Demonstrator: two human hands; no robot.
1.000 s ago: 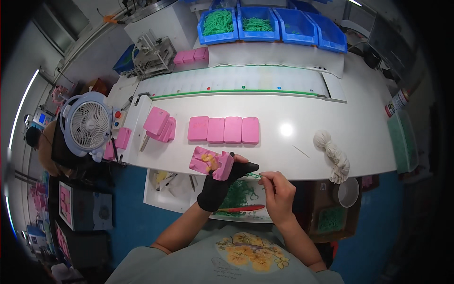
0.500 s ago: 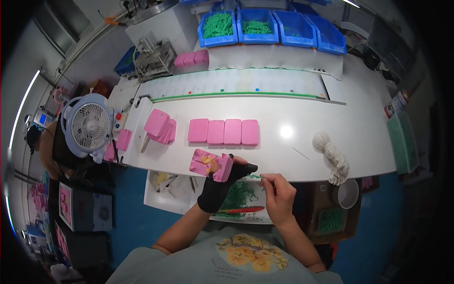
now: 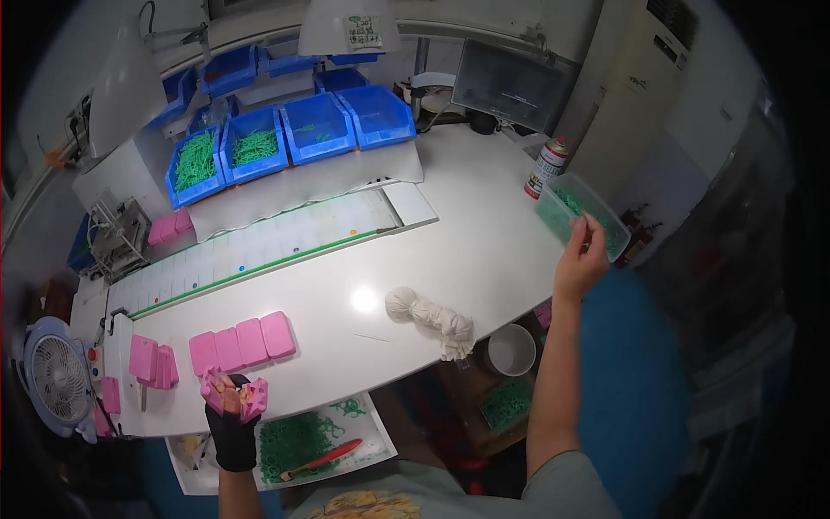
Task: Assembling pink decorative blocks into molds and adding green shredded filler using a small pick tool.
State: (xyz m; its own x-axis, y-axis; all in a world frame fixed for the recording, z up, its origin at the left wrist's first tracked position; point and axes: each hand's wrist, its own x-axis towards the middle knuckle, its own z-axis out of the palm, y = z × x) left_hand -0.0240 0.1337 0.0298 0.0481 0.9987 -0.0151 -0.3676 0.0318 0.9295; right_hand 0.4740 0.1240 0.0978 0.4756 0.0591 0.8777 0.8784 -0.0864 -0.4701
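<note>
White tbl (image 3: 484, 251) sits nr pink, uneven-topped blk (image 3: 254, 396).

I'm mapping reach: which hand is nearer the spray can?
Right. The right hand is at the clear bin beside the spray can; the left hand is far off, lower left, holding a pink block.

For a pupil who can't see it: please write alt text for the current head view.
A gloved left hand holds a pink piece while the right hand is by a clear tub of green pieces. Four pink blocks in a row and a cloth lie on a white table.
</note>
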